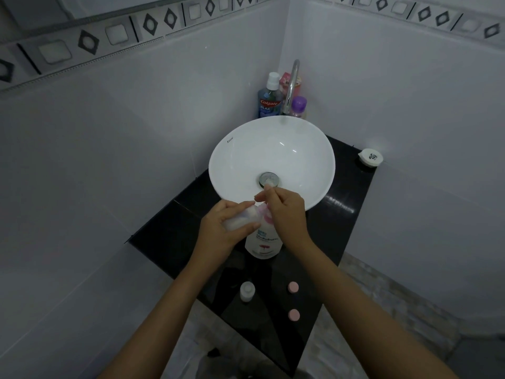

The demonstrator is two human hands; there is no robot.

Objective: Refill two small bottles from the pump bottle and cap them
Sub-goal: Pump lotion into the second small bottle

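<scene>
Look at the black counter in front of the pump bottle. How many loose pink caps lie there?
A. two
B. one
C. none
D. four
A: two pink caps lie apart on the black counter, to the right of the uncapped small bottle standing there.

White tiled walls (109, 160) surround black counter (347, 214).

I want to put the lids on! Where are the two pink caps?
Both pink caps lie on the black counter, low in the head view, right of the small bottle.
</scene>
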